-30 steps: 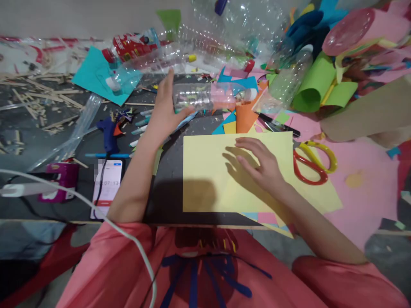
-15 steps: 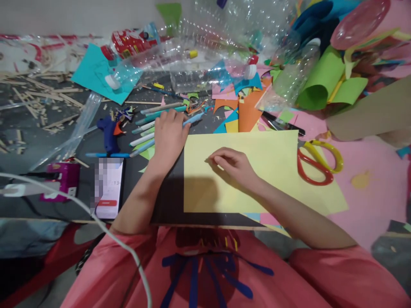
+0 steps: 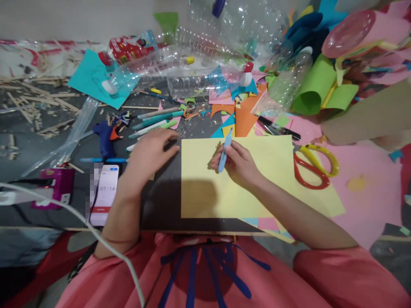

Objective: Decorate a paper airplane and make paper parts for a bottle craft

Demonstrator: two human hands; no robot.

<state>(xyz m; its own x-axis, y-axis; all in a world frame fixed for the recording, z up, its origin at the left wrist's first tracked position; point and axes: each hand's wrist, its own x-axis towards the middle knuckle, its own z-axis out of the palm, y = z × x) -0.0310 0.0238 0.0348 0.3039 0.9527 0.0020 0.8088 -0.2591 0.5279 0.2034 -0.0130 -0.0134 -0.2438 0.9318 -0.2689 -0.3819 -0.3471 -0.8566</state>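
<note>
A light blue marker (image 3: 225, 150) is pinched in my right hand (image 3: 239, 164), its tapered end pointing up and away from me. That hand is over a pale yellow sheet of paper (image 3: 199, 171) lying flat on the dark table. My left hand (image 3: 154, 149) is to the left of the sheet, fingers apart and curved, with nothing seen in it. Several markers (image 3: 157, 119) in teal, white, grey and green lie just beyond the left hand, which partly covers them.
Red-and-yellow-handled scissors (image 3: 316, 167) lie at the sheet's right. Left are a blue glue gun (image 3: 105, 139), a phone (image 3: 105, 192) and a white cable (image 3: 80, 207). Clear plastic bottles (image 3: 205, 83), paper scraps (image 3: 245, 115) and wooden sticks (image 3: 38, 98) crowd the back.
The light blue marker, earlier by my left hand among the markers, is now in my right hand. My left hand has drawn back toward me and left, its fingers spreading.
</note>
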